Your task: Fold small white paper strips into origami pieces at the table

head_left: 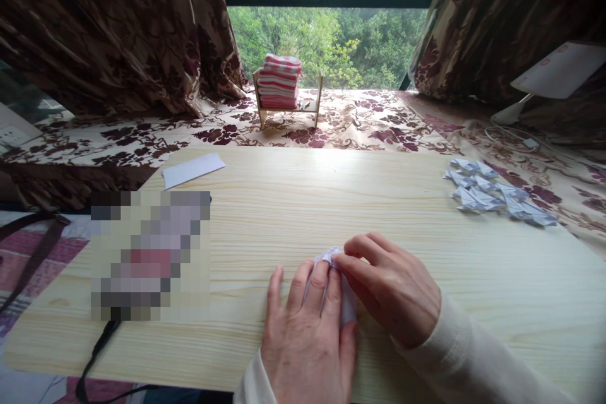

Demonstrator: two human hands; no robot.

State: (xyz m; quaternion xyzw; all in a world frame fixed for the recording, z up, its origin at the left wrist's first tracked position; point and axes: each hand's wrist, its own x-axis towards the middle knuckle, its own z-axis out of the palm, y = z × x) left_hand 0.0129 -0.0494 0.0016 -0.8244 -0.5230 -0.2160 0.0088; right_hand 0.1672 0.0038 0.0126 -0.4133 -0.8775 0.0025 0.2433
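Observation:
A white folded piece of paper point(349, 304) lies on the table, mostly covered by my hands. My left hand point(310, 328) rests flat over it, fingers stretched out and pressing it down. From the right, my right hand point(395, 281) has its thumb and forefinger at the far tip of the paper, pinched together there. The exact fold under the fingers is hidden. At the far right of the table sit several folded white paper pieces point(478, 192) in a cluster. A flat white paper strip point(193, 169) lies at the far left.
On the left of the wooden table point(284, 202) is a blurred-out device point(156, 252) with a black cable point(97, 353). Behind, a small wooden stand point(318, 98) holds stacked red-and-white cloths point(280, 82) on the sill. A white lamp point(558, 69) stands at the right.

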